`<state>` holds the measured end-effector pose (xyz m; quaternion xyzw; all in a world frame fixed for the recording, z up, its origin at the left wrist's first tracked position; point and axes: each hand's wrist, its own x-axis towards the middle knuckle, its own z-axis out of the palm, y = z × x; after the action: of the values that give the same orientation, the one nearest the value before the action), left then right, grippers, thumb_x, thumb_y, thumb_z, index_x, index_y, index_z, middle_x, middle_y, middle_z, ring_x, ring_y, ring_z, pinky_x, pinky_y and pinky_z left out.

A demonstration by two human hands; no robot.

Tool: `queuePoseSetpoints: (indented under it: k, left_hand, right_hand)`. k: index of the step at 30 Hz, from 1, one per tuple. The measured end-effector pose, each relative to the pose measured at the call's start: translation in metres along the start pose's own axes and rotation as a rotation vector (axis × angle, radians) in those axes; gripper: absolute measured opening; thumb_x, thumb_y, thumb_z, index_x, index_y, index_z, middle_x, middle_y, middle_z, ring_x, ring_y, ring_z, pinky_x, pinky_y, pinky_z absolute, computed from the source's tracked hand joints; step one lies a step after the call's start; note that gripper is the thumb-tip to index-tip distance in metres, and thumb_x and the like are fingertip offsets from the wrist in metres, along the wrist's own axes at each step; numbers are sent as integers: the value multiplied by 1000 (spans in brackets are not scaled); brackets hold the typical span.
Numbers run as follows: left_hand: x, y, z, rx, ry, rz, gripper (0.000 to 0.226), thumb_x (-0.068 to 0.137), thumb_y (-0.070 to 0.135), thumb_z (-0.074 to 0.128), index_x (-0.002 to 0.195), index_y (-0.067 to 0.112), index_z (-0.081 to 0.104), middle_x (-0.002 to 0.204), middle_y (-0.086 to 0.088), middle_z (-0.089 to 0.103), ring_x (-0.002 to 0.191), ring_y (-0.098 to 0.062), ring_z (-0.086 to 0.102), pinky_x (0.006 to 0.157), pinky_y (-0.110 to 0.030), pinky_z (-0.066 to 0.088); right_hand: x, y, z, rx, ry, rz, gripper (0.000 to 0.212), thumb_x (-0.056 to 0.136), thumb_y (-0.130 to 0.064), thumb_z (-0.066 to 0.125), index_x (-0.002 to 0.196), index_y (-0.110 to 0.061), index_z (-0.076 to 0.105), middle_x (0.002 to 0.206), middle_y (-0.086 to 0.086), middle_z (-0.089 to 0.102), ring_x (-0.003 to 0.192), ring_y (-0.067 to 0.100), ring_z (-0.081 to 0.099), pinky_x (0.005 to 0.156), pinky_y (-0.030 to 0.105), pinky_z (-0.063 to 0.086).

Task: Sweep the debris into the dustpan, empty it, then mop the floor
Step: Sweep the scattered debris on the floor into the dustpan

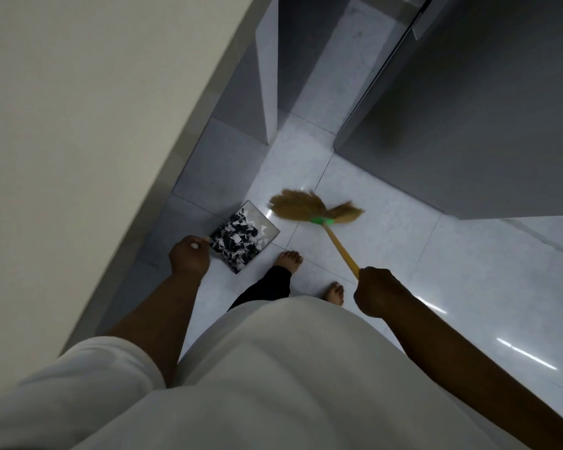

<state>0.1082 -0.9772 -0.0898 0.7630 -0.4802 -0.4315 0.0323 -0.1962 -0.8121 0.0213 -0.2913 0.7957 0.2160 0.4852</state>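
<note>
Black-and-white scrap debris (pixel 238 237) is lying heaped in the grey square dustpan (pixel 255 213) at eleven o'clock, its handle gripped by the left hand (pixel 189 258). The right hand (pixel 376 292) is clasping the yellow-handled straw broom (pixel 301 207) at one o'clock. Sweeping seems finished; emptying is calling for a level carry.

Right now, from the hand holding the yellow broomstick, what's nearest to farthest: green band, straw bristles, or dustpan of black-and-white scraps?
From the right hand:
1. Green band, up the stick.
2. Tan straw bristles, just beyond it.
3. Grey dustpan, across on the left.
</note>
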Motion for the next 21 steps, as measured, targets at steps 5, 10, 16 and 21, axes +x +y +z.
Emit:
queuePoseSetpoints:
  k: [5, 10, 16, 21]
  left_hand:
    - [4, -2, 1, 17, 0, -10, 24, 95, 13, 60, 89, -9, 66, 104, -27, 68, 105, -38, 62, 95, -37, 48]
    - [3, -7, -11, 7, -2, -40, 22, 95, 21, 62, 79, 6, 60, 101, -26, 67, 101, -39, 61, 88, -37, 48]
    - [-9, 5, -18, -23, -8, 13, 27, 93, 24, 64, 71, 10, 58, 95, -29, 67, 96, -42, 63, 90, -46, 52]
    - [-17, 39, -8, 12, -63, 123, 26, 91, 23, 67, 69, 9, 62, 83, -24, 69, 88, -36, 66, 82, -37, 50]
  right_hand:
    - [-29, 42, -36, 284, -76, 63, 30, 95, -19, 46, 122, -20, 58, 77, 7, 58, 47, 17, 48, 39, 20, 37]
    - [-62, 73, -42, 346, -31, 30, 37, 98, -24, 47, 134, -28, 51, 76, 5, 56, 48, 15, 45, 38, 19, 35]
    - [-43, 72, -33, 550, 18, 113, 31, 98, -16, 45, 127, -15, 55, 68, 8, 51, 45, 15, 39, 40, 20, 32]
    - [-50, 87, -22, 925, 14, 203, 39, 96, -12, 50, 134, -20, 52, 60, 7, 52, 37, 12, 36, 38, 18, 28]
